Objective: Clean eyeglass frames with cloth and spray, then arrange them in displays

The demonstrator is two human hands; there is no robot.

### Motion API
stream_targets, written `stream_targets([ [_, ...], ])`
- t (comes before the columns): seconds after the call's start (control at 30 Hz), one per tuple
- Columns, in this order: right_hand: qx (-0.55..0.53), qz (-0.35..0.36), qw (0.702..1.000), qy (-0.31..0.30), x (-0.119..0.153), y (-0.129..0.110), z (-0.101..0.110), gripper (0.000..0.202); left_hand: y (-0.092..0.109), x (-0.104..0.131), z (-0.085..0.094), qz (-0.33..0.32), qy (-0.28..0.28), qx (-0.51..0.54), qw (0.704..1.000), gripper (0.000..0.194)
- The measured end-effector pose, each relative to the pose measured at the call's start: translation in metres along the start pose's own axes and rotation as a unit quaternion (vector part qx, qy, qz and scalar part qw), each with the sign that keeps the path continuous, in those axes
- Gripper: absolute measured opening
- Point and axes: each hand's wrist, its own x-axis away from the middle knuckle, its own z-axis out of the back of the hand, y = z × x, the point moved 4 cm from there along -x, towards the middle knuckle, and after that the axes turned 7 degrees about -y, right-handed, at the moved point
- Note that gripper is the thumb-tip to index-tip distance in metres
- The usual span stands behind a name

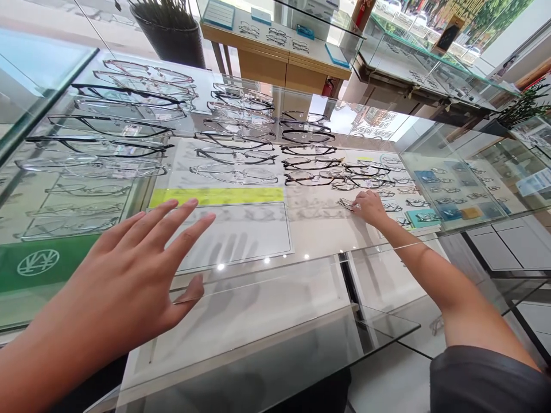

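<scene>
My left hand [142, 258] hovers over the front of the glass display case, its fingers spread and nothing in them. Farther right, my right hand [369, 206] reaches to the glass top with its fingers closed on a pair of eyeglasses [345, 204]; only the left part of that frame shows. Just behind it lie dark-rimmed eyeglasses [312, 179] in a column. Two more columns of eyeglasses stand to the left, clear-rimmed ones [235, 174] in the middle and black-rimmed ones [103, 146] at the far left.
Under the glass top [318, 235] are a sheet with a yellow-green strip [215, 197] and shelves of more frames. A green panel [38, 261] with a white logo is at left. Behind stand a potted plant [172, 34] and another display counter [279, 43].
</scene>
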Motion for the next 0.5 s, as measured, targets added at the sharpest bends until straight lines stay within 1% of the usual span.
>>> stream_targets([
  [0.13,-0.003,-0.02,1.0,-0.003,0.004,0.001,0.001,0.032,0.0,-0.001,0.0,0.014,-0.005,0.002,1.0,0.083],
  [0.27,0.009,-0.013,1.0,-0.009,0.002,0.0,0.003,0.03,0.0,-0.001,0.002,0.016,-0.005,-0.005,1.0,0.082],
  [0.37,0.028,-0.007,1.0,-0.01,-0.006,-0.002,0.006,0.035,0.001,-0.001,0.002,0.015,-0.013,-0.007,1.0,0.083],
  [0.5,0.049,0.006,0.999,-0.018,-0.023,-0.008,0.009,0.04,0.002,-0.001,0.002,0.003,-0.016,-0.026,1.0,0.08],
])
